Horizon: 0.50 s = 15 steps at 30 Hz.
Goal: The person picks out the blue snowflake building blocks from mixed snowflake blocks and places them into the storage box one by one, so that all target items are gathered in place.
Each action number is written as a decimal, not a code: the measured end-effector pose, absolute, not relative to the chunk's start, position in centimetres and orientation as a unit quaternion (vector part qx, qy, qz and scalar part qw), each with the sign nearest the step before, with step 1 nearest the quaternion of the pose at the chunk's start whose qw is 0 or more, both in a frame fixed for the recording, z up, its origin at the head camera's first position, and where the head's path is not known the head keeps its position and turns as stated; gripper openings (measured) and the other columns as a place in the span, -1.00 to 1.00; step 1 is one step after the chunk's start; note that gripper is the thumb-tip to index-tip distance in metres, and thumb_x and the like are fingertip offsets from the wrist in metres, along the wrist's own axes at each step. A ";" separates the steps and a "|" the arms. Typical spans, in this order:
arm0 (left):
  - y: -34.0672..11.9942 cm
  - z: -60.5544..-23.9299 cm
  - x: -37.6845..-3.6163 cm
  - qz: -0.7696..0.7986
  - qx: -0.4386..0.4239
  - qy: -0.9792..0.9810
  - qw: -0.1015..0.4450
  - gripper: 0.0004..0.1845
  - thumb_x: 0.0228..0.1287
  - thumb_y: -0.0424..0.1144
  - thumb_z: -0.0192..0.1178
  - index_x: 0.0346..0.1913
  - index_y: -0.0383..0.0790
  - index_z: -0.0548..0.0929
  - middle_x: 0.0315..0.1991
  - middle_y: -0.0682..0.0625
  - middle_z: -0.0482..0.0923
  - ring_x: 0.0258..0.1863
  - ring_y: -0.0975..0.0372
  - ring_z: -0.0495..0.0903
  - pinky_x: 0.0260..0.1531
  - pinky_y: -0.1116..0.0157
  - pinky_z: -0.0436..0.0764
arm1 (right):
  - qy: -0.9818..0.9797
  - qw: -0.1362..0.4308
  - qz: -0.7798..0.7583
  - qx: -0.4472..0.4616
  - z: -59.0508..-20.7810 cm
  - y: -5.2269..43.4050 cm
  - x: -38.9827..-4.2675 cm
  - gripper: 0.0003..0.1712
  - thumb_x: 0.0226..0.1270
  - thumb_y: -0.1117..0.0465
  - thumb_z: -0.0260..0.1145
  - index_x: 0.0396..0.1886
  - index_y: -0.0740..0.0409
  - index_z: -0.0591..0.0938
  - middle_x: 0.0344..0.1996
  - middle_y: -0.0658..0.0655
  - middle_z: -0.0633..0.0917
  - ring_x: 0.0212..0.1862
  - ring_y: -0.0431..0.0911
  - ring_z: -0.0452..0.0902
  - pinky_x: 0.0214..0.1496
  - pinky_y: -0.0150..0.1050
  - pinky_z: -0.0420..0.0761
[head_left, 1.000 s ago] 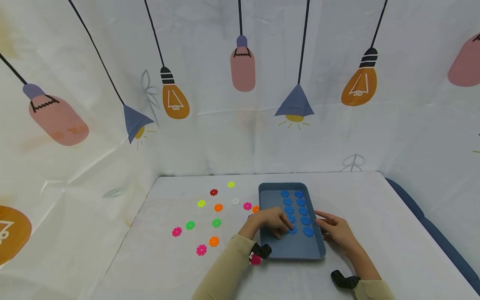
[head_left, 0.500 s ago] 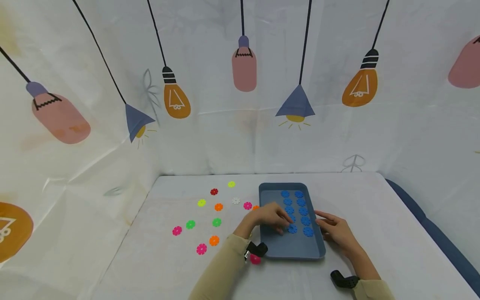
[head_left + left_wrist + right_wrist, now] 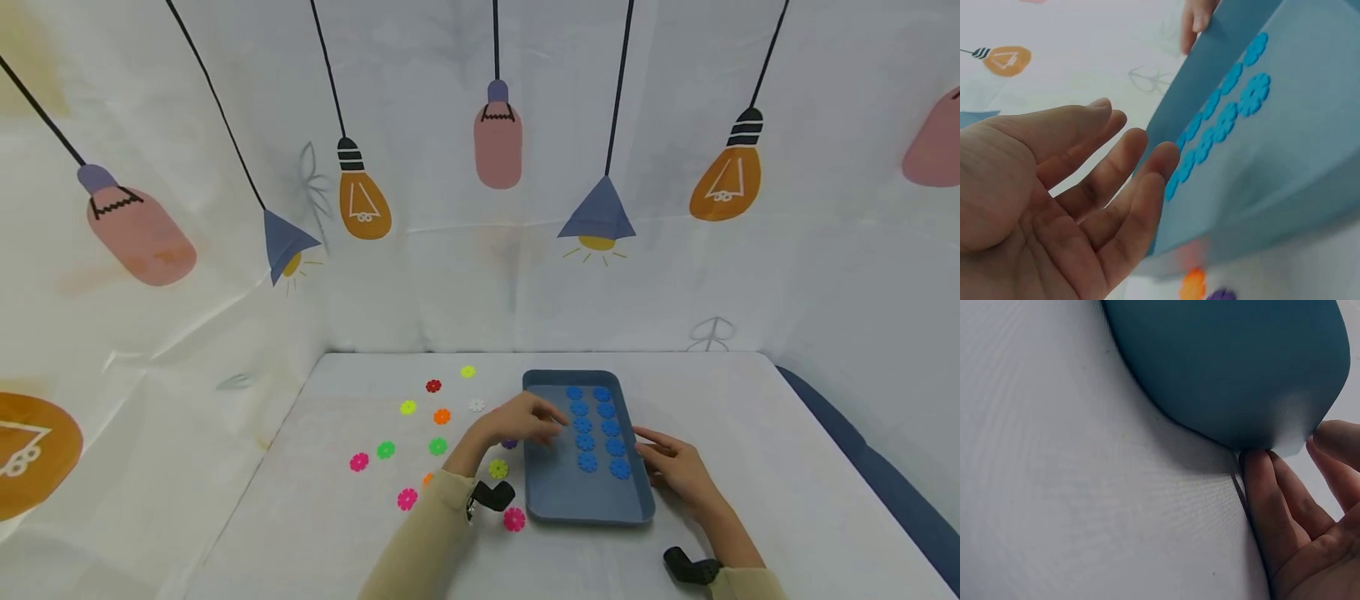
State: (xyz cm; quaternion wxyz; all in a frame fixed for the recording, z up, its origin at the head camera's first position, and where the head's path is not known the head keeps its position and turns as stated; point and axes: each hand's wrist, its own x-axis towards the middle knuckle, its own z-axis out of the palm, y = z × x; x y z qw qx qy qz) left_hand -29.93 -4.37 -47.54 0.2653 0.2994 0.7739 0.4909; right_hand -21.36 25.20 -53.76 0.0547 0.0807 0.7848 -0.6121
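A blue tray (image 3: 570, 497) lies on the white table with several blue flower discs (image 3: 587, 461) in two columns along its right half. My left hand (image 3: 525, 422) hovers over the tray's left rim. The left wrist view shows this left hand (image 3: 1085, 187) with its palm open, fingers relaxed and nothing in it, the tray (image 3: 1285, 162) just beyond. My right hand (image 3: 667, 463) rests with straight fingers against the tray's right rim. In the right wrist view its fingers (image 3: 1272, 506) touch the tray's outer wall (image 3: 1229, 369).
Loose coloured flower discs lie on the table left of the tray, among them a yellow one (image 3: 498, 468), a pink one (image 3: 514, 519), a green one (image 3: 438, 447) and an orange one (image 3: 442, 416). A printed cloth backdrop (image 3: 480, 250) closes off the back and sides.
My left hand has drawn back leftward from the blue discs inside the tray to its left rim, uncovering a yellow disc beside the tray. The right hand has stayed at the right rim.
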 end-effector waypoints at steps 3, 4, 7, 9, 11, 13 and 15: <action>-5.4 -47.2 -30.2 0.485 0.303 0.778 0.259 -0.70 0.39 -0.27 0.17 0.07 -0.38 0.65 -0.05 -0.17 0.64 -0.25 0.13 0.71 -0.25 0.30 0.67 | 0.788 0.054 -0.609 0.074 -53.6 25.3 -21.4 -0.34 0.40 0.05 0.28 0.39 0.24 0.38 0.02 0.32 0.64 -0.20 -0.03 0.65 -0.29 -0.20 0.67; -5.8 -47.2 -30.2 0.486 0.302 0.779 0.256 -0.70 0.39 -0.27 0.17 0.07 -0.38 0.65 -0.03 -0.21 0.63 -0.23 0.09 0.71 -0.24 0.28 0.67 | 0.787 0.055 -0.610 0.073 -53.6 25.4 -21.5 -0.33 0.39 0.04 0.28 0.39 0.24 0.38 0.02 0.32 0.64 -0.21 -0.02 0.65 -0.29 -0.20 0.67; -7.1 -47.2 -30.1 0.480 0.299 0.786 0.249 -0.69 0.40 -0.27 0.15 0.08 -0.39 0.64 -0.04 -0.27 0.62 -0.23 0.07 0.69 -0.20 0.18 0.67 | 0.787 0.056 -0.610 0.068 -53.5 25.5 -21.7 -0.32 0.39 0.01 0.28 0.39 0.22 0.38 0.02 0.32 0.64 -0.21 -0.02 0.64 -0.30 -0.20 0.66; -8.0 -47.3 -29.9 0.478 0.288 0.793 0.246 -0.70 0.40 -0.28 0.14 0.07 -0.38 0.65 -0.08 -0.27 0.63 -0.23 0.04 0.68 -0.18 0.13 0.67 | 0.789 0.057 -0.608 0.065 -53.5 25.5 -21.7 -0.32 0.39 0.01 0.28 0.39 0.23 0.38 0.02 0.32 0.64 -0.21 -0.02 0.64 -0.29 -0.20 0.66; -9.0 -47.5 -29.6 0.470 0.276 0.803 0.241 -0.71 0.38 -0.28 0.14 0.05 -0.36 0.66 -0.11 -0.23 0.64 -0.25 0.05 0.67 -0.18 0.13 0.66 | 0.794 0.055 -0.602 0.062 -53.4 25.6 -21.5 -0.35 0.40 0.04 0.27 0.37 0.26 0.39 0.01 0.32 0.64 -0.19 -0.02 0.65 -0.29 -0.19 0.67; -10.0 -47.7 -29.1 0.472 0.258 0.809 0.237 -0.73 0.38 -0.29 0.15 0.02 -0.35 0.68 -0.13 -0.18 0.65 -0.25 0.03 0.67 -0.19 0.18 0.66 | 0.798 0.055 -0.597 0.061 -53.4 25.8 -21.4 -0.38 0.42 0.07 0.26 0.35 0.30 0.41 0.01 0.32 0.65 -0.18 -0.01 0.66 -0.29 -0.19 0.67; -10.9 -48.0 -28.8 0.469 0.241 0.819 0.229 -0.74 0.38 -0.27 0.15 0.00 -0.33 0.69 -0.15 -0.14 0.65 -0.27 0.07 0.68 -0.22 0.24 0.65 | 0.804 0.053 -0.589 0.057 -53.3 26.0 -21.3 -0.41 0.43 0.10 0.24 0.33 0.33 0.42 0.00 0.32 0.65 -0.18 -0.01 0.67 -0.29 -0.20 0.68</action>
